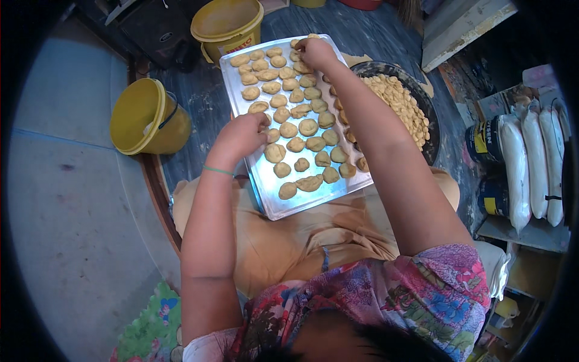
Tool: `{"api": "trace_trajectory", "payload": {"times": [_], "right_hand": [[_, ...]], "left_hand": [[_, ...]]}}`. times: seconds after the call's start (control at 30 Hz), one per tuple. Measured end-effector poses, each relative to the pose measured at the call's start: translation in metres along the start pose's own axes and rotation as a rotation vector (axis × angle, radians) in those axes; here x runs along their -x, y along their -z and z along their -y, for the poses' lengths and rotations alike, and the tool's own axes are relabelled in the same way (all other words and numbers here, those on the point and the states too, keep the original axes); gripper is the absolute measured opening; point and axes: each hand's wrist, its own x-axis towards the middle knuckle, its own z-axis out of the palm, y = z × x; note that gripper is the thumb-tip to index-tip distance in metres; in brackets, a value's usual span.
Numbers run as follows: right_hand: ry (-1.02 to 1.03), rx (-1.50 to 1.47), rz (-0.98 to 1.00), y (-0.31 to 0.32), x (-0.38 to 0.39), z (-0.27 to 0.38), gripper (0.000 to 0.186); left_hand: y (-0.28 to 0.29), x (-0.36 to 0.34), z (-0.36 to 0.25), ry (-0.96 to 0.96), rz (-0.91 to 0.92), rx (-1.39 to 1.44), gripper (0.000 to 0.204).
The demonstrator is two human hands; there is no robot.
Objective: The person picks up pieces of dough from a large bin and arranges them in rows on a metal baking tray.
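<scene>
A metal baking tray (265, 181) is seen from above, resting partly on the lap of a seated person and covered with rows of small tan dough pieces (308, 127). Well to the left of the tray, a yellow bucket (148, 117) lies tilted on the floor. At the tray's left edge, the left hand (241, 137) is curled loosely over the nearest pieces, fingertips touching them — whether one is actually gripped cannot be told. Just beyond the tray's far-left corner, a second yellow bucket (228, 27) with its lid on is set. At the tray's far edge, the right hand (316, 53) is pinched on a dough piece there. Just right of the tray, a dark round pan (429, 120) heaped with more pieces is partly hidden by the right forearm. The tray overhangs the lap — it could be tipped by a heavy press, and neighbouring soft pieces could be squashed together.
</scene>
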Motion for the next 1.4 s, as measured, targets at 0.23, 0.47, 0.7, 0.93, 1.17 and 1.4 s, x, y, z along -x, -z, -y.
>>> {"api": "trace_trajectory", "payload": {"times": [0.23, 0.47, 0.7, 0.93, 1.17, 1.4], "right_hand": [[0.015, 0.005, -0.174, 0.002, -0.009, 0.007, 0.034], [0.075, 0.084, -0.03, -0.001, -0.028, 0.009, 0.031], [0.052, -0.253, -0.162, 0.002, -0.031, -0.006, 0.028], [-0.151, -0.373, -0.208, 0.02, -0.038, -0.082, 0.041], [-0.167, -0.23, 0.059, 0.014, -0.042, -0.065, 0.064], [-0.067, -0.016, 0.115, 0.008, -0.035, -0.031, 0.056]], "left_hand": [[0.002, 0.003, 0.002, 0.0, -0.018, 0.013, 0.03], [0.003, 0.002, -0.003, 0.042, 0.0, 0.012, 0.031], [0.005, 0.004, 0.002, 0.039, -0.009, 0.042, 0.029], [0.006, 0.002, -0.004, 0.001, -0.005, 0.017, 0.028], [0.002, -0.002, -0.007, 0.005, 0.012, -0.004, 0.028], [0.002, -0.001, 0.0, 0.02, 0.024, 0.033, 0.029]]}}
